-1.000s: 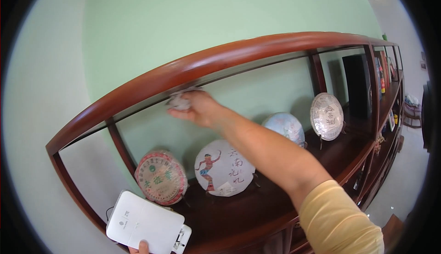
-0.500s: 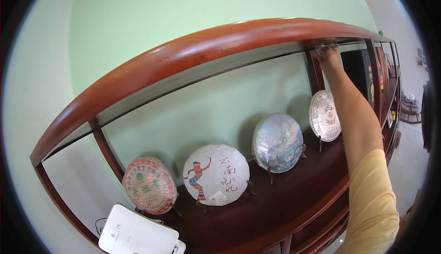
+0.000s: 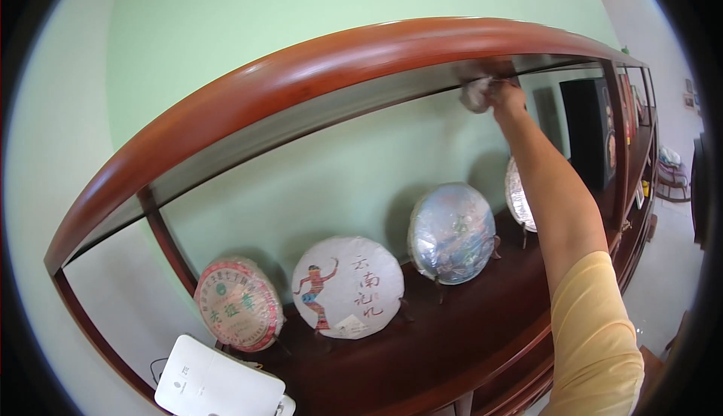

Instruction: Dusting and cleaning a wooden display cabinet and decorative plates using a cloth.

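My right hand (image 3: 507, 100) reaches up under the curved top board (image 3: 324, 77) of a dark red wooden shelf. Its fingers are closed on a crumpled greyish cloth (image 3: 477, 96), which is blurred and lies close against the board's underside beside an upright post. Below the arm, a silvery round wrapped tea cake (image 3: 519, 195) is partly covered by my forearm. A bluish tea cake in shiny wrap (image 3: 453, 234) stands to its left. My left hand does not show.
Further left on small stands are a white tea cake with a dancing figure (image 3: 346, 284) and a red-rimmed one (image 3: 239, 303). A white router-like box (image 3: 218, 382) sits at the near left. A black box (image 3: 586, 130) occupies the compartment to the right.
My right hand has moved left along the underside of the top board with the cloth, past the post. More of the black box shows; the silvery tea cake is more covered.
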Motion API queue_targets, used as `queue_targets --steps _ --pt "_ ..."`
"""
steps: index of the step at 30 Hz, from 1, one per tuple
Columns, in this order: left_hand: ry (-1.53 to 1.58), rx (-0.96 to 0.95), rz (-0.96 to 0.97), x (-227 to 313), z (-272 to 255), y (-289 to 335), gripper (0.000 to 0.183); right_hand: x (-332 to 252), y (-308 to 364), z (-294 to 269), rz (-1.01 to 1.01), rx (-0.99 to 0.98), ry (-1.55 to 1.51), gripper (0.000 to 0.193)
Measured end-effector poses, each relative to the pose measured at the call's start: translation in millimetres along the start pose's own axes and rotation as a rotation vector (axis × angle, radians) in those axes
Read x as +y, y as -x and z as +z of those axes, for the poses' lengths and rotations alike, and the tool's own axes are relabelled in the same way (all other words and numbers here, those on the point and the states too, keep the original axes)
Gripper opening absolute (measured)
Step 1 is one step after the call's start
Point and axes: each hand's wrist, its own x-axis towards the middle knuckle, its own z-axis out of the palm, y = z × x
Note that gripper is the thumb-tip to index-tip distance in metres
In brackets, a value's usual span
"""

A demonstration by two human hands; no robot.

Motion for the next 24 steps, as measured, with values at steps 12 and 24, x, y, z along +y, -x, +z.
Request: queue_targets --steps 12,24 --pt "-0.001 0.037 -0.058 10 -4 5 0.054 74 103 98 0.416 -0.038 -0.716 0.023" --pt "0.008 -0.027 -0.08 3 -13 3 0.047 89 196 158 0.445 -0.026 -0.537 0.018"
